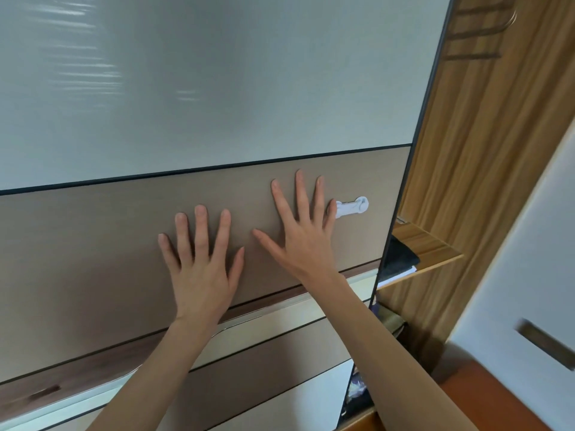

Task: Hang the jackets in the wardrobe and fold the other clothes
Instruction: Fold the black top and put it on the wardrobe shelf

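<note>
A sliding wardrobe door fills most of the view, with a frosted pale panel above and a brown band below. My left hand lies flat on the brown band, fingers spread and straight. My right hand presses flat on the same band just to its right, fingers splayed. A white plastic latch sticks out beside my right little finger. To the right of the door's dark edge the wardrobe's wooden inside shows. No jacket is in view.
Inside the wardrobe a wooden shelf carries dark folded cloth. Hanger shapes show at the top right. A second pale door with a recessed handle stands at the right. More clothes lie lower in the gap.
</note>
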